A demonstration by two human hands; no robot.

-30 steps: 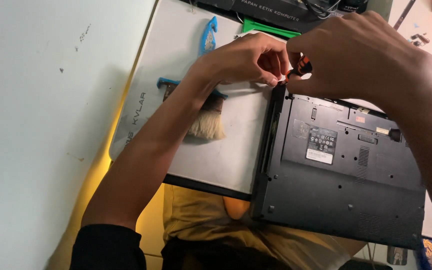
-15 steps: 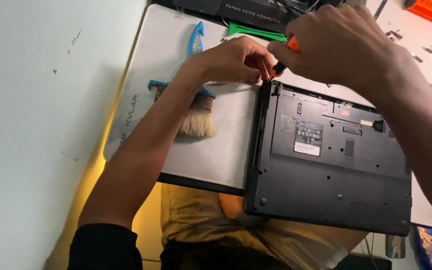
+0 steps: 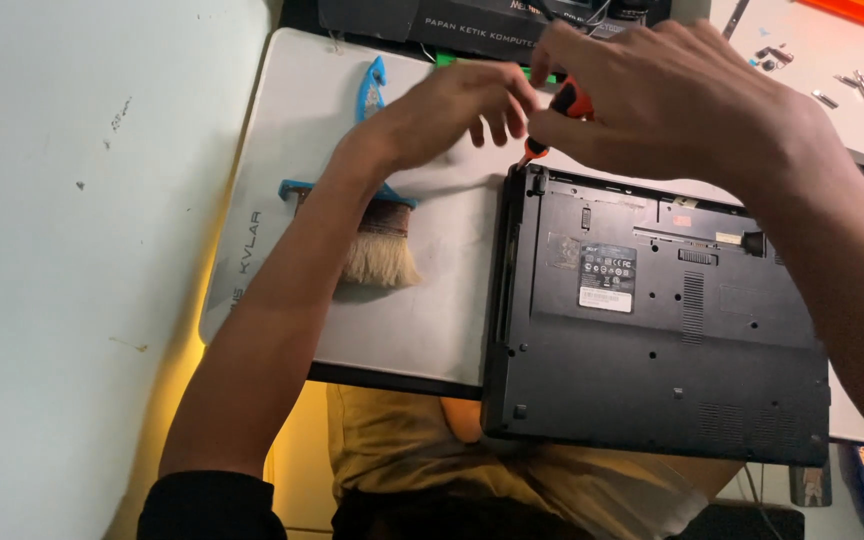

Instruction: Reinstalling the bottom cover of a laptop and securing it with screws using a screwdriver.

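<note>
Screwdriver [image 3: 555,118], orange-handled, stands tip-down at the far left corner of the upturned black laptop [image 3: 652,320]. Right hand [image 3: 672,100] is closed around its handle; left hand [image 3: 457,110] curls loosely beside the shaft. Keeping it upright should prevent slipping. A brush [image 3: 377,240] lies on the white mat [image 3: 422,320].

Black laptop [image 3: 652,330], orange-black screwdriver [image 3: 552,120], blue-handled brush [image 3: 372,230].
</note>
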